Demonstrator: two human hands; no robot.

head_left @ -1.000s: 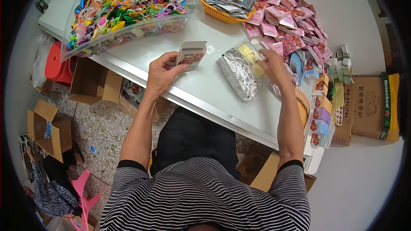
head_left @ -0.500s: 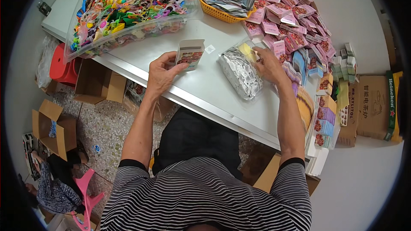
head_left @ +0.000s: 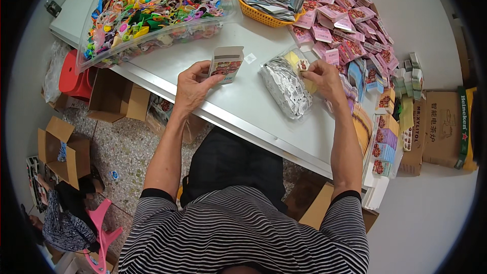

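Upright in my left hand (head_left: 193, 87) is a small carton (head_left: 227, 69) with printed fruit-like pictures, its top flap raised and its mouth uncovered. My right hand (head_left: 326, 80) is closed in a pinch on a small printed slip (head_left: 303, 65) over the upper right end of a clear plastic bag (head_left: 286, 89). The bag lies on the white table and is packed with many small white printed slips, with a pale yellow piece (head_left: 291, 58) at its top end. On the table between carton and bag lies a small white square (head_left: 250, 58).
A clear tub (head_left: 147, 45) of colourful trinkets stands at the back left. Behind the bag are a yellow basket (head_left: 264, 19) of flat packets and a heap of pink cartons (head_left: 350, 25). Cartons line the right edge. A person (head_left: 68, 220) sits at lower left.
My right hand has drawn slightly right and closed into a pinch, and a small printed slip now shows at its fingertips. The left hand and carton have barely moved.
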